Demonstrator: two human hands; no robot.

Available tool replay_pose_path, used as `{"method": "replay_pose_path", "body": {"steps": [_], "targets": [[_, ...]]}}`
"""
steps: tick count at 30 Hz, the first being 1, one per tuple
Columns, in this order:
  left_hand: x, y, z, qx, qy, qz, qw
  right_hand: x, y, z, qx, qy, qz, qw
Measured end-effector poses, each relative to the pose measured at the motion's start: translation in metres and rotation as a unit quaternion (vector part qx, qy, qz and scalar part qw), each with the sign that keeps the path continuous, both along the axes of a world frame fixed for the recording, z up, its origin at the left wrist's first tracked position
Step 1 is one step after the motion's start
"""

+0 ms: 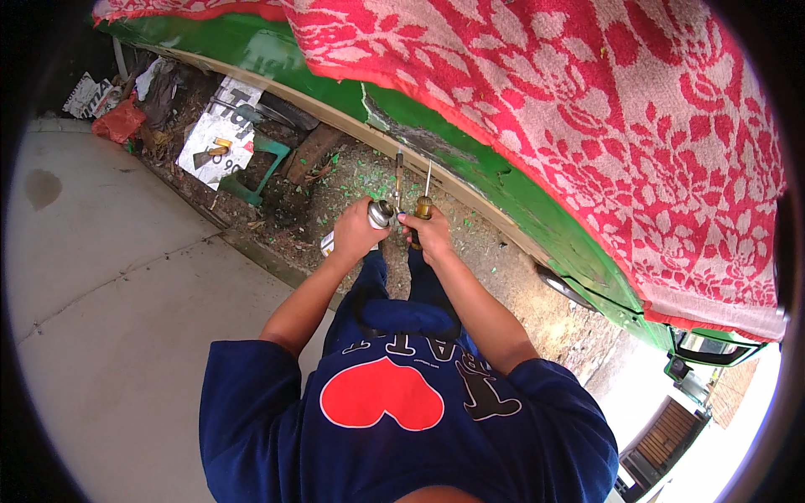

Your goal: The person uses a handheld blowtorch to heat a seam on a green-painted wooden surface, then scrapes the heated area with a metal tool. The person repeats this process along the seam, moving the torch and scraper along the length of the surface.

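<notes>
My left hand [355, 228] is closed around a can with a silver domed top [380, 215]; its lower end shows white and yellow below my fingers. My right hand [433, 233] grips a screwdriver [423, 206] by its amber handle, the thin shaft pointing away toward the vehicle. Between the hands stands a slim brown-and-metal rod [399, 174]; I cannot tell whether it is joined to the can. Just beyond the tool tips runs the pale lower edge of a green vehicle body [260, 52], with a grey, chipped patch [411, 134] above it.
A red-and-pink floral blanket [570, 109] drapes over the vehicle. Green paint flakes [348, 189] litter the dirt by my feet. To the left lie a green plastic frame [267, 168], a printed white board [210, 147], a red bag [119, 121] and concrete paving [117, 251].
</notes>
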State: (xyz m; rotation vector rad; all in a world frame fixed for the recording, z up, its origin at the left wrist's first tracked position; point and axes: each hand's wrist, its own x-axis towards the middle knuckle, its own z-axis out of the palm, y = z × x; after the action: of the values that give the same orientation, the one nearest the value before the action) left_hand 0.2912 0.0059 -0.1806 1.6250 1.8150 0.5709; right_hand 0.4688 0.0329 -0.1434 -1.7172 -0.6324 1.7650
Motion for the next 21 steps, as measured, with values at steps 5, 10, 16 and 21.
{"method": "replay_pose_path", "body": {"steps": [5,10,16,21], "targets": [[0.004,0.008,-0.011,-0.009,-0.007,0.016,1.0,0.001,0.01,-0.012,-0.003,-0.009,0.0,1.0],[0.005,0.014,-0.012,-0.023,-0.02,0.027,0.999,0.0,0.018,-0.017,-0.002,0.003,-0.011,1.0],[0.004,0.022,-0.013,-0.016,-0.031,0.024,0.999,0.0,0.025,-0.02,-0.008,0.02,-0.025,0.999],[0.004,0.024,-0.016,-0.034,-0.035,0.018,0.999,0.0,0.027,-0.02,-0.013,0.016,-0.028,0.999]]}}
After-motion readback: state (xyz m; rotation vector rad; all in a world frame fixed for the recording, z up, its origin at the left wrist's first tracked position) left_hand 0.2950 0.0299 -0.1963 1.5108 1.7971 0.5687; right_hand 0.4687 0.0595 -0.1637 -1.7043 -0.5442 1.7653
